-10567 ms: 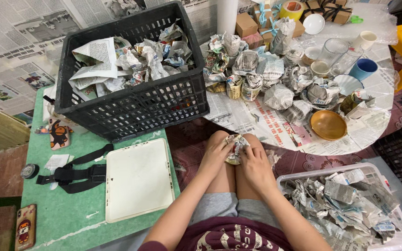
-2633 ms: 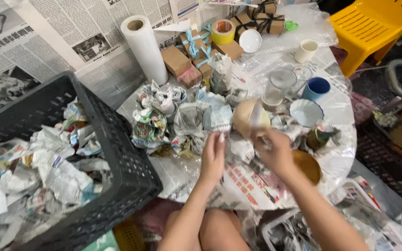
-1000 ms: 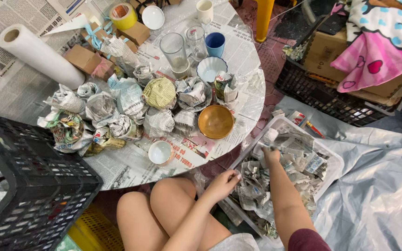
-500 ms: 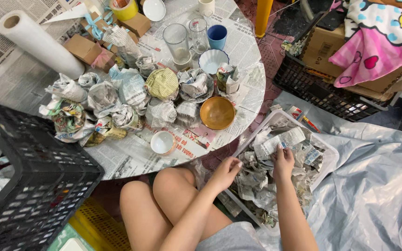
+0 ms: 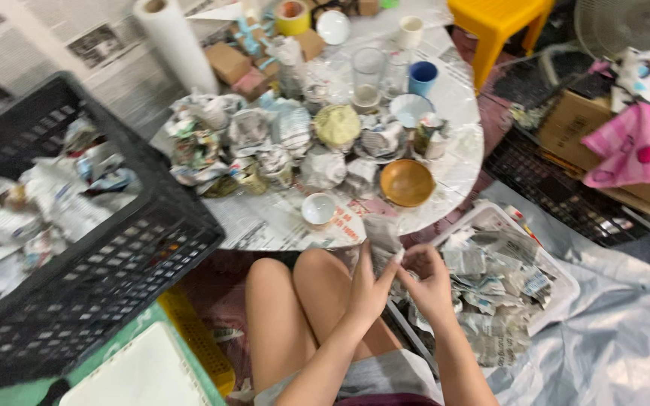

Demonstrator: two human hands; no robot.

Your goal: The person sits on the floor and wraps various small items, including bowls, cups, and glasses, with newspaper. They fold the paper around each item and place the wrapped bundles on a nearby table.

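We see a crumpled grey newspaper-wrapped bundle point(image 5: 382, 234) held up between both hands just above the knees, at the near edge of the round newspaper-covered desk point(image 5: 460, 162). Left hand point(image 5: 368, 289) is half-curled, fingers and thumb pinching the bundle's lower left side; right hand point(image 5: 428, 282) is curled too, fingertips on its right edge, though blur hides the exact grip. We judge the bundle light, the paper soft and crinkly, likely tearing if pulled hard, and whatever is inside may be fragile; best taken around the bulky middle, not by loose paper flaps. Just beyond it stand a small white cup point(image 5: 318, 210) and a glossy brown round bowl point(image 5: 407, 183), then a cluster of more wrapped paper lumps point(image 5: 265, 143). To the right on the floor, a white plastic tray point(image 5: 566, 274) holds crumpled newspaper pieces. To the left, a black plastic lattice crate point(image 5: 129, 263) holds more paper-wrapped items.
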